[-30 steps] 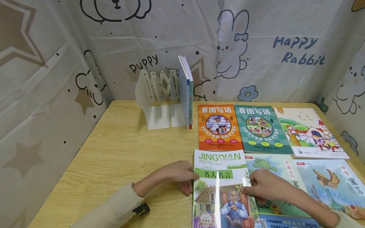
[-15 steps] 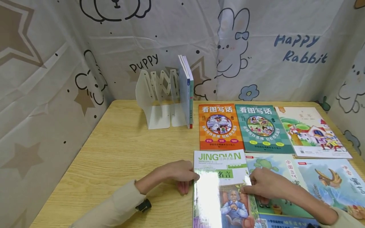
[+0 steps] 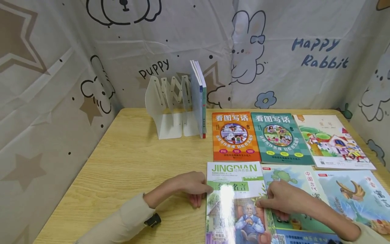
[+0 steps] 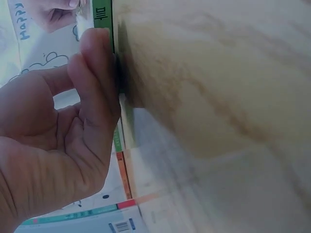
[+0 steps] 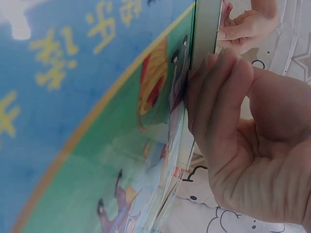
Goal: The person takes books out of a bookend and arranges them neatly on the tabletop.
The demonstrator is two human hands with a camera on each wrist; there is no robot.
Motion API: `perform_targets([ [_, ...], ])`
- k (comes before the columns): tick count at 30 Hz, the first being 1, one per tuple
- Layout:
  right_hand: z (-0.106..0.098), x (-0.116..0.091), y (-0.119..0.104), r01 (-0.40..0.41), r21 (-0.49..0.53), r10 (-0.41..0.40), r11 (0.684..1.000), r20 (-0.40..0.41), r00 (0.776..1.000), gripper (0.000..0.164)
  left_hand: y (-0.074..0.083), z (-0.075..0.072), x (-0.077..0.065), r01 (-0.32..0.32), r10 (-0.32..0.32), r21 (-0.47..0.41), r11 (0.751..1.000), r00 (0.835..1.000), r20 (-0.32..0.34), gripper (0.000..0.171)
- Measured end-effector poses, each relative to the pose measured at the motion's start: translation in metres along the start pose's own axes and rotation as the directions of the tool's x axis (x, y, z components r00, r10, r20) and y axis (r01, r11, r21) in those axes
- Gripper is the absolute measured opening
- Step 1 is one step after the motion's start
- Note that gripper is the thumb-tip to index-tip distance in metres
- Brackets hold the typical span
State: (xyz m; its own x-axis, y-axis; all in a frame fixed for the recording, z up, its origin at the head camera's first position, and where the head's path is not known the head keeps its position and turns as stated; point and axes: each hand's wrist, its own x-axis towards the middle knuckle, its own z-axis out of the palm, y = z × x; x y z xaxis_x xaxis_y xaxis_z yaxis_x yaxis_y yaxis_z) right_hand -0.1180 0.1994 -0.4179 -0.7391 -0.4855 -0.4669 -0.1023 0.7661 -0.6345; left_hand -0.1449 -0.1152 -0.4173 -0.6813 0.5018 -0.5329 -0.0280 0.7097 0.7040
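Observation:
A white and green paperback book (image 3: 223,217) lies at the front of the table, its cover showing a seated figure in an armchair and a streak of glare. My left hand (image 3: 192,187) pinches its left edge, thumb over the cover and fingers at the side. On the opposite edge my right hand (image 3: 286,200) does the same, partly over a neighbouring green picture book (image 3: 295,220). In the left wrist view the left fingers (image 4: 95,92) press against the green spine. The right wrist view has the right fingers (image 5: 216,97) against the book's page edge.
Orange (image 3: 236,152), teal (image 3: 283,156) and white (image 3: 329,162) books lie in a row behind, with a blue book (image 3: 354,196) at right. A cream metal bookend rack (image 3: 169,127) stands at the back, thin upright books (image 3: 199,98) at its right end. Printed cloth (image 3: 137,51) walls the table.
The glare on the white and green book's cover has shifted. Both hands keep their hold on its edges in the same place.

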Motion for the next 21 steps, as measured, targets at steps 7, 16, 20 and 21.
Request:
perform_targets([
  [7, -0.002, -0.005, 0.003, 0.05, 0.014, -0.05, 0.999, 0.011, 0.999, 0.054, 0.013, -0.034, -0.001, -0.143, 0.145, 0.026, 0.989, 0.963, -0.229, 0.027],
  [16, -0.007, -0.005, 0.005, 0.11, -0.074, -0.117, 0.991, -0.114, 0.986, 0.041, 0.029, -0.079, 0.01, -0.306, 0.238, 0.02, 0.952, 0.696, -0.677, 0.053],
  [20, -0.005, -0.005, 0.004, 0.172, -0.07, -0.183, 0.983, -0.193, 0.964, 0.038, 0.032, -0.087, 0.025, -0.335, 0.199, -0.047, 0.941, 0.661, -0.723, 0.073],
  [21, -0.005, -0.006, 0.003, 0.182, -0.068, -0.193, 0.981, -0.204, 0.96, 0.038, 0.033, -0.087, 0.029, -0.34, 0.194, -0.055, 0.939, 0.654, -0.731, 0.076],
])
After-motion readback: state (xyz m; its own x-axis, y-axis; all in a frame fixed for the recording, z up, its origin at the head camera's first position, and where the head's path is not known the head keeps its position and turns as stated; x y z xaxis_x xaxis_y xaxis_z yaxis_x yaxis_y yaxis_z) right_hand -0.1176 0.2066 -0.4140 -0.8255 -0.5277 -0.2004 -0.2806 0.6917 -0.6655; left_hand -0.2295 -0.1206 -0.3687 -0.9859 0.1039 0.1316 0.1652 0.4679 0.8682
